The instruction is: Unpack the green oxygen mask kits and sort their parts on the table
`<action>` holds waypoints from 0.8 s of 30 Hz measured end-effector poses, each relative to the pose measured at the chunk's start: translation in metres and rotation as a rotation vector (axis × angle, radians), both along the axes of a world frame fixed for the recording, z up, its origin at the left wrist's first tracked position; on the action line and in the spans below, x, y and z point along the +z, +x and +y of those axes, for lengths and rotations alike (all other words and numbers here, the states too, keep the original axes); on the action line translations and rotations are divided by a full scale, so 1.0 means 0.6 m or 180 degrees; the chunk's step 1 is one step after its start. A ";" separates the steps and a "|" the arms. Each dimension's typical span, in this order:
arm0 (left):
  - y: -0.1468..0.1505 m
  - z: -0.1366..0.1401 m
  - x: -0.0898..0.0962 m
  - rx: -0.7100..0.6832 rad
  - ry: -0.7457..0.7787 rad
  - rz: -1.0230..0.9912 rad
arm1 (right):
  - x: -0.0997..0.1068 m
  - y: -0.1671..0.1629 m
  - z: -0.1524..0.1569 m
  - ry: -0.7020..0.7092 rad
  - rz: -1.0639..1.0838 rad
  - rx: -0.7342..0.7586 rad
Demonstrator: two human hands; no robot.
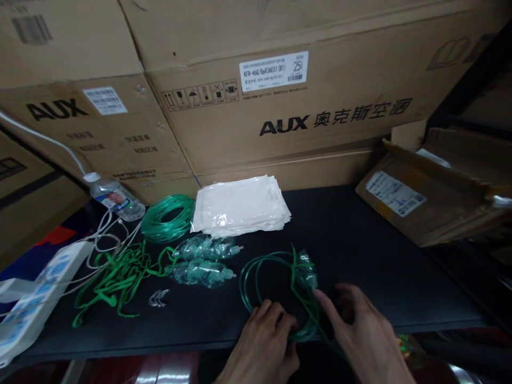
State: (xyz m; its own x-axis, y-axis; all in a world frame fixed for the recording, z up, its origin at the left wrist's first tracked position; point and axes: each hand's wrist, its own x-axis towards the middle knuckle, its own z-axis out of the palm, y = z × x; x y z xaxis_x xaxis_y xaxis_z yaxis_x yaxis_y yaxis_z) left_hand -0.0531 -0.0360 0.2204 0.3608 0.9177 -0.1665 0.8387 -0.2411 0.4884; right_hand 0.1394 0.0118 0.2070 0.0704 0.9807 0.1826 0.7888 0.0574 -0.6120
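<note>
A loop of thin green tubing [245, 277] lies on the black surface in front of me. My left hand [267, 333] is curled over the near side of that loop, the tubing running in under its fingers. At the loop's right side a clear green plastic mask [307, 269] rests against it, with a green strap [296, 282] across the coil. Close by, my right hand [366, 325] has thumb and fingers apart, the thumb tip at the mask's lower end. Whether that thumb touches the mask I cannot tell.
Left of the loop lie several bagged green masks [204, 272], green straps [120, 277], clear bent pieces [159, 298] and coiled tubing [170, 216]. White packets [240, 205] sit behind. A bottle [118, 198], power strip [44, 298], open carton [416, 186] and large boxes [280, 149] surround the surface.
</note>
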 end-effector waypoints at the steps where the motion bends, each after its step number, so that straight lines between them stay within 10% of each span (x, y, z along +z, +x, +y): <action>1: 0.003 -0.001 -0.004 0.0017 0.0001 0.0020 | 0.000 -0.003 -0.004 -0.0118 -0.0042 0.0133; 8: 0.017 -0.010 -0.054 0.0047 0.0650 -0.0373 | -0.010 -0.056 0.002 -0.0398 -0.0512 0.0318; 16: 0.011 -0.017 -0.072 -0.0533 0.1167 -0.0376 | 0.025 -0.049 0.013 -0.1696 0.2234 0.0599; 24: 0.009 0.006 -0.084 -0.0704 0.0851 -0.0153 | 0.015 -0.032 -0.001 -0.2438 0.4037 -0.0473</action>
State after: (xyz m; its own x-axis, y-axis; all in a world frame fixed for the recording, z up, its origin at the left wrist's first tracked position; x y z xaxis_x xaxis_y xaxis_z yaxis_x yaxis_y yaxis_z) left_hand -0.0479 -0.0322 0.1701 0.5573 0.8253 0.0912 0.7294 -0.5391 0.4210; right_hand 0.1199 0.0113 0.2162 -0.1105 0.7775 -0.6191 -0.3098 -0.6188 -0.7219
